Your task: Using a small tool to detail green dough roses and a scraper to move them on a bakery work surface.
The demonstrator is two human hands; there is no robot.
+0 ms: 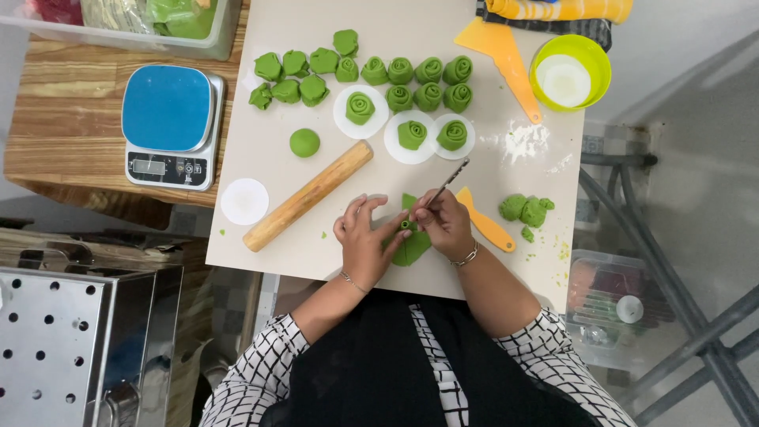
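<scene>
1. The left hand [365, 237] rests near the front edge of the counter [277, 150], its fingers curled and closed on a piece of green dough [411, 247] that lies flat between the two hands.
2. The right hand [444, 221] is clamped around a thin stick [449, 180], held like a pen; the stick slants up and away from the hand, and its lower tip meets the green dough, where a small rolled part of the dough stands up.
3. A wooden rolling pin [308, 195] lies diagonally just left of the left hand, apart from it.
4. A small orange scraper [485, 221] lies just right of the right hand; a larger orange scraper [502, 59] lies near the far edge.
5. Finished dough roses [428, 83] stand in rows toward the far side of the counter; three of them sit on white paper discs [407, 146]. Left of them is a cluster of folded green pieces [296, 77].
6. A smooth green ball [304, 142] lies above the rolling pin; a bare white disc [244, 201] lies at the counter's left edge.
7. Green scraps [526, 209] and crumbs lie to the right, below a patch of white flour [523, 141].
8. A lime-green bowl [594, 55] holding white discs stands at the far right corner.
9. A kitchen scale [170, 126] with a blue platform sits on the wooden surface to the left.
</scene>
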